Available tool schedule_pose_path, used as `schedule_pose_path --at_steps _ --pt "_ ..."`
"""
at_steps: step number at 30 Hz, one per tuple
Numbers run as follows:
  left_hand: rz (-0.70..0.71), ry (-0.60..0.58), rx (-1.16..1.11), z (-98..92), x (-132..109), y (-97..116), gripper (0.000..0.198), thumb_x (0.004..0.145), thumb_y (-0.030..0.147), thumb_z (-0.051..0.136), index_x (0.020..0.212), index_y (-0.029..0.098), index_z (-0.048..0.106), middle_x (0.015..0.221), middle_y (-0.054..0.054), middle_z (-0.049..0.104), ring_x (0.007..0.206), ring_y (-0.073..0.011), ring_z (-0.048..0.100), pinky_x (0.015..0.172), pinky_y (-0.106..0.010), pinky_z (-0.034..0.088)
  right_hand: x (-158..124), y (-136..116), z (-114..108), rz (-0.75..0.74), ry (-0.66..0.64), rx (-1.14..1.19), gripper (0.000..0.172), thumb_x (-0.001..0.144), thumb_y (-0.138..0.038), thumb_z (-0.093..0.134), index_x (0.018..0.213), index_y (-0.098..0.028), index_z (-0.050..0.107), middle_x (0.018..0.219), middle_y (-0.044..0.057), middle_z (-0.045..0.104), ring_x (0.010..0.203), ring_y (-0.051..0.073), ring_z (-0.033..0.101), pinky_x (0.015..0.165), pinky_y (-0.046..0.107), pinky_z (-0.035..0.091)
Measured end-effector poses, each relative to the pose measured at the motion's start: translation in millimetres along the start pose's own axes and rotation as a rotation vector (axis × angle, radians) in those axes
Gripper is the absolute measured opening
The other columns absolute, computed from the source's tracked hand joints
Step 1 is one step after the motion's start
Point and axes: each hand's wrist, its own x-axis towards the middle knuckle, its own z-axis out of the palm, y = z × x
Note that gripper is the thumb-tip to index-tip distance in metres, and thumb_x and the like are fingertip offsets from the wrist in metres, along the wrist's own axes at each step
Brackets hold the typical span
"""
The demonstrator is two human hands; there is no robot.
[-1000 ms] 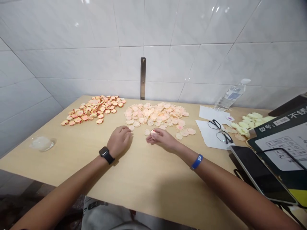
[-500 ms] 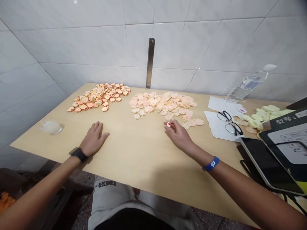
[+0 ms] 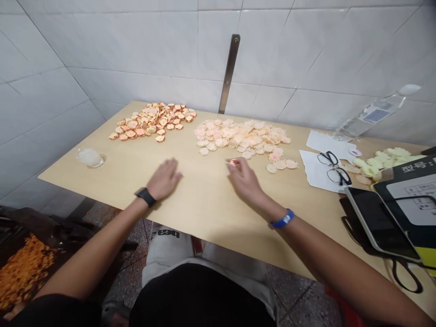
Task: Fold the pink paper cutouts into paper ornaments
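My left hand (image 3: 166,180) is low over the bare front part of the wooden tabletop (image 3: 200,195), fingers extended and holding nothing; slight blur softens its outline. My right hand (image 3: 245,181) pinches a small pale flower-shaped piece with red on it (image 3: 233,162) between thumb and fingers; most of the piece is covered. Just beyond that hand spreads a pile of pale pink, frilly-edged flower pieces (image 3: 235,134). At the back left lies another pile of cream flower pieces with red edges (image 3: 158,119).
A clear dish of whitish paste (image 3: 90,157) stands at the left. On the right are white papers (image 3: 311,170), eyeglasses (image 3: 332,168), a leaning plastic bottle (image 3: 373,113), pale green flower pieces (image 3: 384,162), a phone (image 3: 379,222) and a dark box (image 3: 412,190). Tiled wall (image 3: 153,45) closes off the back.
My left hand has moved right, toward my right hand. The right hand has drawn slightly away from the pink pile, still pinching the flower piece. The head view has shifted.
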Motion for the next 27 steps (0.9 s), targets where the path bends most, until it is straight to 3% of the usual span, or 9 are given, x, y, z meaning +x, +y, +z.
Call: schedule_pose_path --at_steps 5,7,10,12,14,16,19,23,27 --pt "0.226 -0.024 -0.439 17.2 -29.5 75.0 0.051 0.098 0.042 0.032 0.138 0.015 0.049 0.145 -0.014 0.05 0.137 -0.0237 0.045 0.114 -0.04 0.034 -27.1 23.8 -30.5 0.109 0.138 -0.303 0.046 0.093 -0.052 0.041 0.122 -0.017 0.049 0.122 0.019 0.063 0.105 0.032 0.061 0.089 0.046 0.045" --pt "0.122 0.281 -0.564 13.6 -60.4 68.8 0.038 0.096 0.04 0.041 0.12 0.017 0.06 0.126 -0.013 0.063 0.12 -0.0217 0.057 0.105 -0.036 0.043 -32.4 13.5 -4.1 0.077 0.085 -0.289 0.046 0.095 -0.049 0.038 0.125 -0.016 0.048 0.121 0.018 0.063 0.109 0.031 0.06 0.092 0.046 0.045" --pt "-0.226 0.995 -0.633 21.6 -123.3 32.3 0.023 0.093 0.032 0.047 0.086 0.017 0.063 0.085 -0.005 0.062 0.085 -0.0165 0.06 0.084 -0.031 0.049 -32.9 -20.2 64.9 -0.023 -0.089 -0.21 0.042 0.096 -0.045 0.04 0.125 -0.016 0.049 0.125 0.017 0.061 0.114 0.028 0.058 0.098 0.042 0.043" --pt "-0.485 1.138 -0.86 39.2 -159.6 9.8 0.021 0.089 0.03 0.051 0.073 0.017 0.056 0.068 0.001 0.051 0.064 -0.0116 0.051 0.067 -0.024 0.047 -34.1 -46.4 116.3 -0.106 -0.228 -0.154 0.041 0.096 -0.045 0.042 0.124 -0.016 0.049 0.123 0.016 0.062 0.115 0.027 0.057 0.099 0.041 0.042" --pt "-0.818 1.081 -1.322 57.7 -176.1 -2.0 0.013 0.085 0.025 0.054 0.074 0.017 0.054 0.064 0.003 0.048 0.056 -0.009 0.048 0.059 -0.02 0.045 -38.5 -66.8 160.1 -0.185 -0.341 -0.085 0.04 0.095 -0.046 0.044 0.122 -0.016 0.049 0.123 0.015 0.062 0.116 0.027 0.056 0.1 0.042 0.042" --pt "-1.046 0.814 -1.794 66.6 -169.5 -5.4 0.022 0.091 0.025 0.043 0.082 0.015 0.061 0.078 -0.004 0.062 0.069 -0.0119 0.061 0.068 -0.023 0.051 -42.7 -75.9 186.3 -0.179 -0.443 0.043 0.035 0.095 -0.047 0.046 0.116 -0.02 0.049 0.118 0.011 0.065 0.111 0.024 0.059 0.095 0.039 0.045" --pt "-0.853 0.733 -2.223 56.5 -137.7 -7.4 0.039 0.099 0.03 0.031 0.092 0.014 0.065 0.09 -0.009 0.07 0.084 -0.0145 0.067 0.079 -0.027 0.054 -36.2 -67.9 182.9 -0.107 -0.482 0.306 0.032 0.097 -0.051 0.038 0.102 -0.023 0.05 0.107 0.005 0.068 0.099 0.018 0.064 0.086 0.032 0.048" --pt "-0.659 0.814 -2.335 41.2 -111.6 -10.7 0.039 0.1 0.027 0.029 0.102 0.014 0.066 0.093 -0.008 0.073 0.095 -0.0169 0.068 0.087 -0.031 0.053 -16.9 -53.4 149.0 -0.036 -0.243 0.111 0.034 0.092 -0.055 0.046 0.099 -0.023 0.051 0.096 0.004 0.067 0.088 0.019 0.063 0.076 0.031 0.047" --pt "-0.449 0.731 -1.772 57.1 -114.7 -14.0 0.035 0.099 0.034 0.035 0.098 0.016 0.064 0.094 -0.007 0.072 0.106 -0.0186 0.065 0.093 -0.032 0.051 -41.3 -75.0 184.8 -0.134 -0.408 -0.089 0.029 0.09 -0.05 0.051 0.1 -0.022 0.052 0.095 0.006 0.066 0.087 0.022 0.062 0.077 0.034 0.046"
